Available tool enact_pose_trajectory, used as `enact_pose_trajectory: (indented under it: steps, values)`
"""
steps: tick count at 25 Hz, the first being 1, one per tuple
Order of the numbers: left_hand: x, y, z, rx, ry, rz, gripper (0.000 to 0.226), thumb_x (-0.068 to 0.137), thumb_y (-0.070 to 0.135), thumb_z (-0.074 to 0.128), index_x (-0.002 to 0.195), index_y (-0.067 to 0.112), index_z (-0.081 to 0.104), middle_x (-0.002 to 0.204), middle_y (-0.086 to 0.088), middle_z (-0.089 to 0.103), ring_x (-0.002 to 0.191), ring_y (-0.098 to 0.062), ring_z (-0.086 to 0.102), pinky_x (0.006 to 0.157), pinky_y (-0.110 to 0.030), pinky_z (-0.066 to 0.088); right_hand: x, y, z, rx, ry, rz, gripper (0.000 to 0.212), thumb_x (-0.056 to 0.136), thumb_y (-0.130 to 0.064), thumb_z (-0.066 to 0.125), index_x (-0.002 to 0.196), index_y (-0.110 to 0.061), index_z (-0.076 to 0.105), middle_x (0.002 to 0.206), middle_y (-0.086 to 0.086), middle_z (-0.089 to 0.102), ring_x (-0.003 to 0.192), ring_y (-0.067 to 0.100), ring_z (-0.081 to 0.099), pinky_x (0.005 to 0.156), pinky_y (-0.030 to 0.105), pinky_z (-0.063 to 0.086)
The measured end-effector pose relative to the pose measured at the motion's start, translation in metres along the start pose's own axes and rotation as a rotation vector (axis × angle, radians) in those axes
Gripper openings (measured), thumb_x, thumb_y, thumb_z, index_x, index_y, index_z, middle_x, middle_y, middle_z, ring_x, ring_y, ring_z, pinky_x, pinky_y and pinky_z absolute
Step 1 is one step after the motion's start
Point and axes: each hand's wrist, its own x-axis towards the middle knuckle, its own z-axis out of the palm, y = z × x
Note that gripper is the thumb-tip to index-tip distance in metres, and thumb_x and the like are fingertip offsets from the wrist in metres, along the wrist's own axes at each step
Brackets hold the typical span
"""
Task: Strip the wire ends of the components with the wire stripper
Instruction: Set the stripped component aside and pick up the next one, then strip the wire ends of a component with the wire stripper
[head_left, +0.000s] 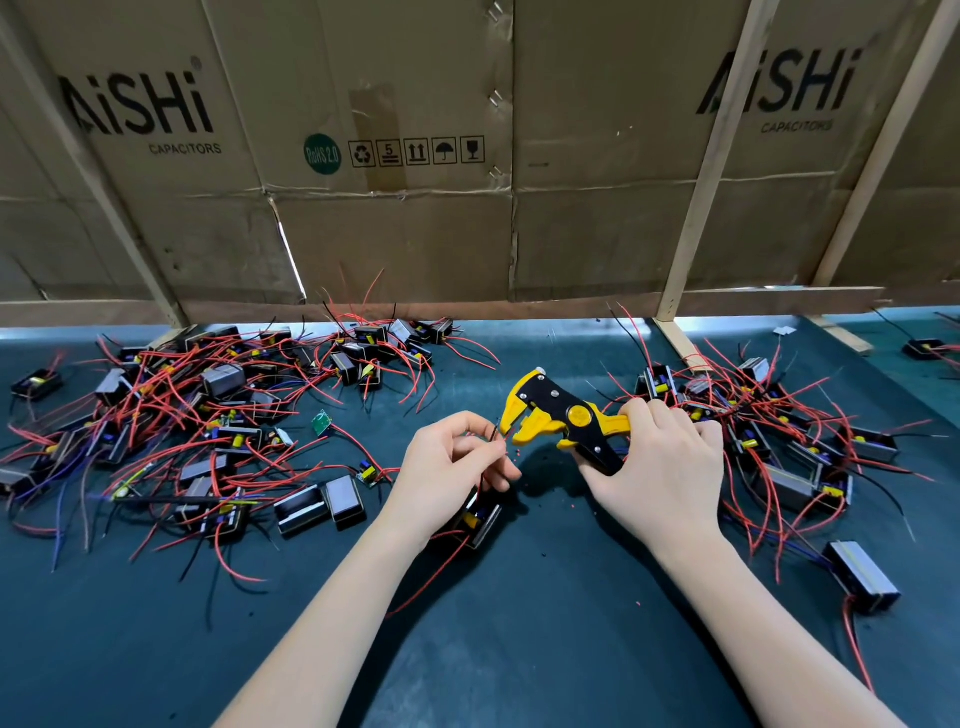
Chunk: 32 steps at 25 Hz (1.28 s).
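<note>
My right hand (660, 467) grips the handles of a yellow and black wire stripper (561, 418), whose jaws point left and stand apart. My left hand (452, 462) pinches the red and black wires (493, 439) of one component just in front of the jaws, and their tips reach the jaw mouth. That component (480, 517), a small black box with a yellow part, lies on the mat under my left hand, partly hidden by it. Tiny red insulation bits (519, 453) lie on the mat below the jaws.
A large tangle of components with red, black and blue wires (197, 415) covers the left of the dark green mat (519, 623). A second pile (779, 431) lies on the right. Cardboard sheets (389, 156) and wooden slats (701, 208) close off the back.
</note>
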Motion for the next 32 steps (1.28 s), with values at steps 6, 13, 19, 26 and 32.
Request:
enact_pose_trajectory:
  steps: [6,13,19,26,32]
  values:
    - [0.0001,-0.0026,-0.0004,0.017,-0.012,0.003,0.010,0.095,0.003,0.056,0.086,0.005,0.058,0.070,-0.009,0.074,0.056,-0.016,0.065,0.055,-0.017,0.045,-0.0013,0.0020,0.0004,0.010,0.003,-0.027,0.055,0.059,-0.054,0.083,0.074,-0.012,0.053,0.066,0.002,0.055,0.061,0.029,0.053,0.066,0.037,0.024]
    - [0.0006,-0.0018,-0.0023,0.041,-0.007,0.003,0.012,0.093,0.002,0.056,0.084,0.007,0.060,0.066,-0.008,0.072,0.054,-0.015,0.063,0.055,-0.015,0.044,0.0000,0.0024,0.0005,0.013,0.011,-0.043,0.053,0.061,-0.056,0.082,0.074,-0.012,0.056,0.065,0.002,0.056,0.060,0.029,0.056,0.066,0.037,0.027]
    - [-0.0003,-0.0016,-0.0014,0.024,-0.015,-0.001,0.014,0.094,0.000,0.055,0.083,0.006,0.059,0.066,-0.008,0.072,0.054,-0.015,0.062,0.056,-0.015,0.045,0.0005,0.0032,-0.0003,0.030,0.033,-0.052,0.050,0.060,-0.053,0.084,0.073,-0.011,0.058,0.064,0.003,0.058,0.059,0.029,0.056,0.066,0.037,0.033]
    - [-0.0002,-0.0032,-0.0013,-0.005,-0.038,0.007,0.012,0.095,0.000,0.055,0.085,0.004,0.060,0.067,-0.009,0.072,0.055,-0.017,0.061,0.065,-0.028,0.048,0.0014,0.0046,-0.0012,0.051,0.067,-0.049,0.045,0.057,-0.045,0.087,0.073,-0.011,0.064,0.062,0.004,0.060,0.058,0.029,0.060,0.066,0.038,0.037]
    - [-0.0001,-0.0039,-0.0016,0.006,-0.046,0.010,0.011,0.095,0.001,0.055,0.087,0.003,0.061,0.068,-0.009,0.072,0.056,-0.017,0.062,0.068,-0.033,0.047,0.0012,0.0061,-0.0007,0.064,0.086,-0.062,0.042,0.059,-0.044,0.087,0.072,-0.011,0.065,0.061,0.004,0.059,0.057,0.029,0.059,0.065,0.037,0.037]
